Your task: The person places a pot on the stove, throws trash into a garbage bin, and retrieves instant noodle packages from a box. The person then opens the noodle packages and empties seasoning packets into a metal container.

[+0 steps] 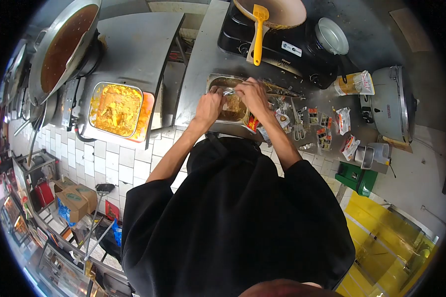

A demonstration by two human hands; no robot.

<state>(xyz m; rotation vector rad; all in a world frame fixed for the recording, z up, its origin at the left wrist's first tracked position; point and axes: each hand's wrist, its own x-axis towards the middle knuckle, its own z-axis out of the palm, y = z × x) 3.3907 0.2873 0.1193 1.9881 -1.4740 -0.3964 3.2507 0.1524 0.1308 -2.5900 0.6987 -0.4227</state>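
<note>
My left hand [211,105] and my right hand [252,98] are close together above a deep metal pan [232,129]. Both have their fingers closed on a small silvery packet [228,92], stretched between the fingertips. Brownish, grainy contents [234,106] show in the pan below. A red and yellow packet [252,123] rests at the pan's right edge, under my right wrist. To the right of that wrist lie scissors [299,131] among torn wrappers [281,119]. Several small sachets [324,137] are scattered farther right.
A tray of yellow food [116,110] stands on the left table, below a large pan of dark liquid [67,47]. Ahead is a black stove [282,62] with a yellow spatula [258,42] across a pan's edge. A grey appliance [389,104] stands right.
</note>
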